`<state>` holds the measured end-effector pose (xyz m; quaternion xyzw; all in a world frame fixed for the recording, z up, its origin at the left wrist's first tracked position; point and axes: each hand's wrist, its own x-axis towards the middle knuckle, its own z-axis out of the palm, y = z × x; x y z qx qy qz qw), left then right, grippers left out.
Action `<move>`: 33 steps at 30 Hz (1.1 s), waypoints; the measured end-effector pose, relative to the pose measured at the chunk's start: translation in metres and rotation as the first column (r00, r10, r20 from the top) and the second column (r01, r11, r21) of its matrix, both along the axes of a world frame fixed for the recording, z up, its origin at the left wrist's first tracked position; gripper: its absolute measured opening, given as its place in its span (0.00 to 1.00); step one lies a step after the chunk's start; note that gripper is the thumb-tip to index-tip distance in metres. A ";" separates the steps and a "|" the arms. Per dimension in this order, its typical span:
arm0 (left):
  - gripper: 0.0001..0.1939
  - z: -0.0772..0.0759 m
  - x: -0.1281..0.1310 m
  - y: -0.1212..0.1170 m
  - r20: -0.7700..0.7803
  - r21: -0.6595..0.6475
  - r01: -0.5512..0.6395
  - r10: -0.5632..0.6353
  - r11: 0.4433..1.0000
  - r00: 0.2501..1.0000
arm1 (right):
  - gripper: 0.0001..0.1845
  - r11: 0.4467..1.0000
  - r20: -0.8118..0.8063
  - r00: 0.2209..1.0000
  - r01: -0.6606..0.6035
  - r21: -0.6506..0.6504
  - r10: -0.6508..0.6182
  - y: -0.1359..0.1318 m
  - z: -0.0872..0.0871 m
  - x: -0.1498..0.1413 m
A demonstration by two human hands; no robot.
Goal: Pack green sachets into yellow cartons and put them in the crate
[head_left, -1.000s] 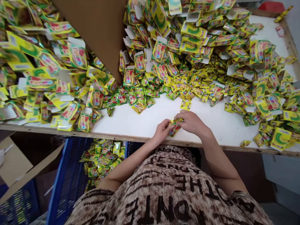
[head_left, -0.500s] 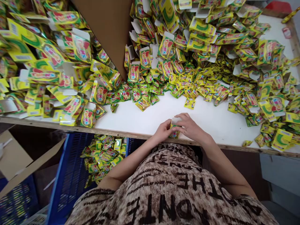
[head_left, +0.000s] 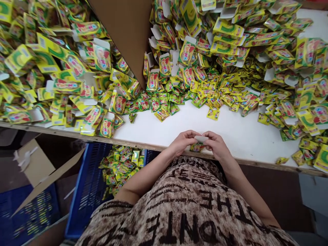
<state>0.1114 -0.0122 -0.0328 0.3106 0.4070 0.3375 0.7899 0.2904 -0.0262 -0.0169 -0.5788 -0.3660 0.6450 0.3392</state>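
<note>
Between my hands, at the table's front edge, is a small yellow-green printed carton [head_left: 196, 147] with a white end flap [head_left: 201, 138] raised. My left hand [head_left: 183, 141] grips its left side, the thumb lying against the flap. From the right, my right hand [head_left: 214, 143] pinches the flap and the carton's other side. The fingers partly cover the carton, so its inside is hidden. Beyond my hands, a loose yellow sachet [head_left: 213, 114] lies on the white tabletop [head_left: 159, 131], in front of a heap of small sachets [head_left: 225, 89].
Open cartons [head_left: 189, 51] are piled at the back, more cartons [head_left: 84, 89] at the left. A brown cardboard sheet [head_left: 123, 34] stands between them. Below the table edge, a blue crate [head_left: 82, 191] holds filled-looking cartons [head_left: 123, 167]. Cardboard flaps [head_left: 38, 164] lie at lower left.
My right hand has come lower, its fingers now at the carton's top flap beside my left thumb. The flap shows more fully. The whole view has shifted slightly.
</note>
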 end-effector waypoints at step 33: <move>0.14 -0.032 -0.002 -0.001 -0.411 0.689 0.222 0.120 0.690 0.904 | 0.07 0.797 0.357 0.915 -0.072 0.599 -0.186 -0.017 -0.025 -0.001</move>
